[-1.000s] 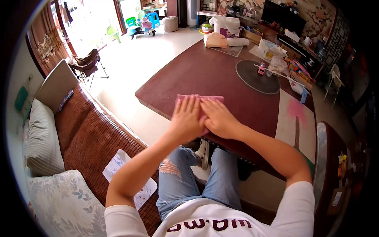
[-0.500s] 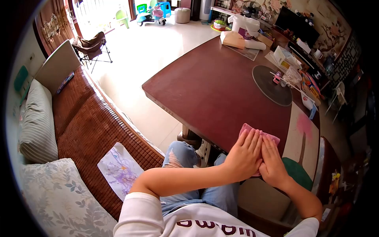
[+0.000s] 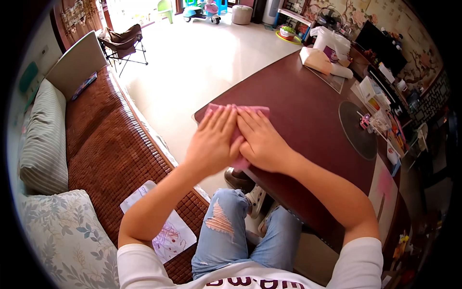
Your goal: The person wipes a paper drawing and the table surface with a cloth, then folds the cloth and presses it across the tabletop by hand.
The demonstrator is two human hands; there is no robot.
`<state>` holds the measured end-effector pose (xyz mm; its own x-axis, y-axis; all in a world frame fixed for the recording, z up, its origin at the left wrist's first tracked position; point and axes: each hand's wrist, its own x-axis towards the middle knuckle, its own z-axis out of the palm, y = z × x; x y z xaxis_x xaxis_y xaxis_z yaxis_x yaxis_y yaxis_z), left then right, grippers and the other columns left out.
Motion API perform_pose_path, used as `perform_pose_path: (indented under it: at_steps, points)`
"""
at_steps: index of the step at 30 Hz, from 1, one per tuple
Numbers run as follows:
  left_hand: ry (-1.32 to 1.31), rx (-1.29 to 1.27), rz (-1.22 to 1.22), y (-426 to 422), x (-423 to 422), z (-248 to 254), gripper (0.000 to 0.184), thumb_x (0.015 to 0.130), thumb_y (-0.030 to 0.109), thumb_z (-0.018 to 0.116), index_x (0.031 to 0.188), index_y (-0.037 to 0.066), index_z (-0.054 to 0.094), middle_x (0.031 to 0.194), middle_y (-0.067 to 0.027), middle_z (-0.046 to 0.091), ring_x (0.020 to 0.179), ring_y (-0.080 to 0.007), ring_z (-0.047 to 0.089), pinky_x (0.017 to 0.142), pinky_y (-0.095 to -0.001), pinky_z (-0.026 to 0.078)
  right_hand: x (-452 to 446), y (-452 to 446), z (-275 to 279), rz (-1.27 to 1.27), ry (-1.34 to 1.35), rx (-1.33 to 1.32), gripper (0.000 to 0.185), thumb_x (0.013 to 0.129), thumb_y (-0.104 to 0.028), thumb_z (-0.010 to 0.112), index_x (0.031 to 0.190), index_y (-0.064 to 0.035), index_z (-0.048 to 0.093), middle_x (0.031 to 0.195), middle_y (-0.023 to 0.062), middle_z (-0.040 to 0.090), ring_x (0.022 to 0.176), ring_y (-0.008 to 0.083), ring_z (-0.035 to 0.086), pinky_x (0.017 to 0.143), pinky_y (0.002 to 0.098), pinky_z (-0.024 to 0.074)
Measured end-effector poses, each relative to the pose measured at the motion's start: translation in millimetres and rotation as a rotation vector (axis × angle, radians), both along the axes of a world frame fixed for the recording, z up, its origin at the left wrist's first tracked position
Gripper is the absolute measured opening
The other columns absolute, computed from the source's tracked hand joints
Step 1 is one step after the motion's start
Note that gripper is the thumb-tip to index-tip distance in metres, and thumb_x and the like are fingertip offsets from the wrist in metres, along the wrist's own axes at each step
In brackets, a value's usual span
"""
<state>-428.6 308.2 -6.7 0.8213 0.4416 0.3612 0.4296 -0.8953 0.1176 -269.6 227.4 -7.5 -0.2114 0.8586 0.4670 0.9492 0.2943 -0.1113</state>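
A pink cloth [image 3: 240, 163] lies over the near left corner of the dark red table [image 3: 308, 130]. My left hand [image 3: 211, 139] rests flat on it with the fingers stretched out. Beside it, my right hand [image 3: 263, 140] also presses the cloth flat, fingers straight and pointing away from me. The two hands touch near the fingertips and thumbs. Cloth shows beyond the fingertips and below the thumbs; the rest is hidden under the hands.
A round dark mat [image 3: 353, 135] lies on the table's right side. A white bag [image 3: 332, 41] and a paper roll [image 3: 340, 71] are at its far end. To the left is a bench with a brown mat [image 3: 106, 130], cushions and a drawing [image 3: 175, 236]. A folding chair [image 3: 122, 43] stands beyond.
Both hands have slid the cloth leftward and away from me, from the table's near right edge to its left corner. My view has shifted too.
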Motion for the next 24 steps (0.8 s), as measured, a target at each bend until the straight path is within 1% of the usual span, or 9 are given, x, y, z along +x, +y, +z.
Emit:
perform_pose_path:
  at_steps: [2, 4, 8, 10, 16, 17, 20, 22, 24]
  points:
    - [0.012, -0.007, 0.049, 29, 8, -2, 0.065, 0.097, 0.042, 0.025, 0.143, -0.004, 0.027, 0.148, -0.0183, 0.030, 0.140, -0.0278, 0.024, 0.117, -0.0379, 0.013, 11, 35, 1, -0.010, -0.023, -0.099, 0.058, 0.088, -0.027, 0.035, 0.133, 0.0093, 0.038, 0.141, 0.0247, 0.037, 0.135, 0.0339, 0.031, 0.113, 0.0446, 0.0188]
    - [0.064, -0.078, 0.108, 50, 22, -1, 0.066, 0.096, 0.043, 0.024, 0.144, -0.002, 0.024, 0.149, -0.0174, 0.028, 0.140, -0.0284, 0.023, 0.116, -0.0380, 0.016, 21, 60, 4, -0.077, -0.013, -0.248, 0.059, 0.091, -0.030, 0.031, 0.139, 0.0036, 0.034, 0.147, 0.0194, 0.032, 0.139, 0.0300, 0.026, 0.114, 0.0429, 0.0165]
    - [0.122, -0.261, 0.138, 77, 39, 2, 0.065, 0.096, 0.043, 0.026, 0.146, 0.003, 0.021, 0.150, -0.0167, 0.026, 0.140, -0.0295, 0.023, 0.116, -0.0372, 0.017, 28, 82, 8, -0.144, 0.043, -0.313, 0.059, 0.093, -0.033, 0.029, 0.143, -0.0029, 0.031, 0.150, 0.0144, 0.029, 0.140, 0.0273, 0.022, 0.115, 0.0413, 0.0151]
    - [0.138, -0.219, 0.162, 69, 36, 5, 0.065, 0.096, 0.043, 0.026, 0.147, 0.003, 0.021, 0.151, -0.0166, 0.025, 0.141, -0.0296, 0.021, 0.116, -0.0379, 0.016, 22, 76, 11, -0.218, 0.064, -0.333, 0.059, 0.092, -0.035, 0.031, 0.144, -0.0058, 0.032, 0.150, 0.0120, 0.030, 0.140, 0.0262, 0.023, 0.115, 0.0410, 0.0153]
    - [0.184, -0.141, 0.143, 24, 28, 6, 0.064, 0.097, 0.043, 0.022, 0.146, 0.002, 0.021, 0.153, -0.0167, 0.018, 0.143, -0.0301, 0.012, 0.117, -0.0411, 0.008, 11, 24, 4, -0.255, 0.051, -0.275, 0.059, 0.091, -0.035, 0.034, 0.142, -0.0046, 0.035, 0.149, 0.0130, 0.030, 0.140, 0.0267, 0.023, 0.115, 0.0442, 0.0153]
    - [0.194, -0.118, 0.127, 10, 27, 7, 0.064, 0.098, 0.043, 0.021, 0.146, 0.001, 0.021, 0.153, -0.0171, 0.018, 0.143, -0.0302, 0.011, 0.117, -0.0412, 0.006, 12, 10, -1, -0.236, 0.048, -0.207, 0.058, 0.090, -0.034, 0.036, 0.139, -0.0035, 0.038, 0.147, 0.0149, 0.033, 0.138, 0.0287, 0.027, 0.113, 0.0472, 0.0177]
    - [0.272, -0.015, 0.076, -39, 24, 6, 0.066, 0.098, 0.046, 0.015, 0.147, 0.001, 0.018, 0.153, -0.0184, 0.016, 0.143, -0.0314, 0.007, 0.117, -0.0423, 0.000, 9, -49, -8, -0.227, 0.026, -0.091, 0.056, 0.088, -0.031, 0.040, 0.135, -0.0006, 0.041, 0.143, 0.0178, 0.038, 0.135, 0.0318, 0.032, 0.111, 0.0498, 0.0222]
    - [0.277, -0.058, -0.004, -77, 22, 12, 0.066, 0.099, 0.044, 0.017, 0.146, -0.002, 0.016, 0.153, -0.0200, 0.012, 0.143, -0.0316, 0.003, 0.116, -0.0425, -0.002, 8, -94, -7, -0.220, 0.009, -0.053, 0.055, 0.087, -0.029, 0.042, 0.133, 0.0007, 0.042, 0.141, 0.0191, 0.039, 0.133, 0.0330, 0.034, 0.109, 0.0505, 0.0240]
    - [0.185, 0.009, -0.106, -110, 20, 4, 0.066, 0.099, 0.043, 0.018, 0.145, -0.005, 0.018, 0.152, -0.0222, 0.015, 0.143, -0.0330, 0.006, 0.116, -0.0436, -0.001, 2, -140, 2, -0.218, -0.012, -0.046, 0.053, 0.086, -0.026, 0.044, 0.130, 0.0032, 0.044, 0.138, 0.0214, 0.041, 0.131, 0.0352, 0.037, 0.108, 0.0513, 0.0260]
